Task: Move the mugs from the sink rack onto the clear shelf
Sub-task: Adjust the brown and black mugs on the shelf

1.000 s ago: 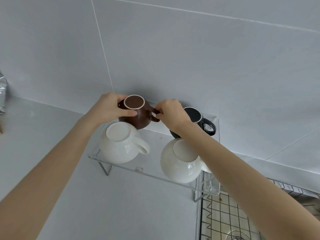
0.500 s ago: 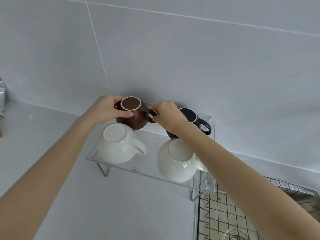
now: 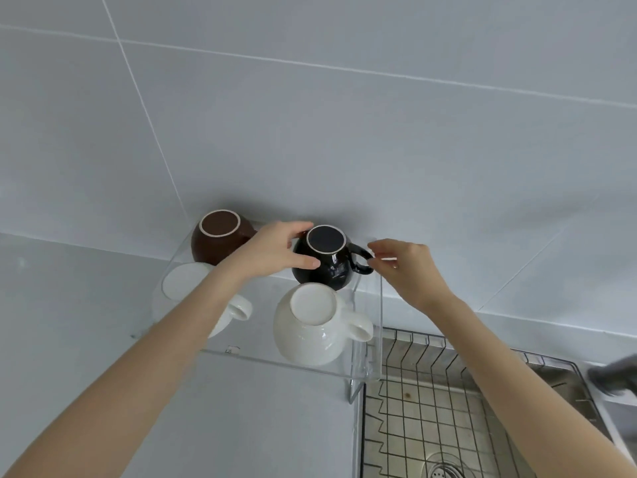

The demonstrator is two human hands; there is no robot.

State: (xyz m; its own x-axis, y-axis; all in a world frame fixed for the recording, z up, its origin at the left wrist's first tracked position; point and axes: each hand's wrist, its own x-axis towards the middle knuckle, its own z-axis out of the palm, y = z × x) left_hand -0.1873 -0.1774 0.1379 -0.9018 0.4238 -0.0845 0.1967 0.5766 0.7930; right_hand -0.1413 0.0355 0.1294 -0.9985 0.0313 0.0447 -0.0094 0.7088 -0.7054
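Note:
Several mugs stand upside down on the clear shelf [image 3: 275,360] against the tiled wall. At the back left is a brown mug [image 3: 217,243], at the back right a black mug [image 3: 327,260]. In front stand a white mug [image 3: 317,329] on the right and another white mug [image 3: 186,284] on the left, partly hidden by my left forearm. My left hand [image 3: 275,250] cups the black mug's left side. My right hand [image 3: 406,270] pinches the black mug's handle with its fingertips.
A wire sink rack [image 3: 431,401] lies over the steel sink at the lower right, with a drain [image 3: 444,472] under it. A grey object [image 3: 617,374] sits at the right edge. The pale counter [image 3: 69,322] spreads to the left.
Both hands have left the brown mug and moved right to the black mug. The brown mug stays at the back left of the shelf. The camera has shifted right.

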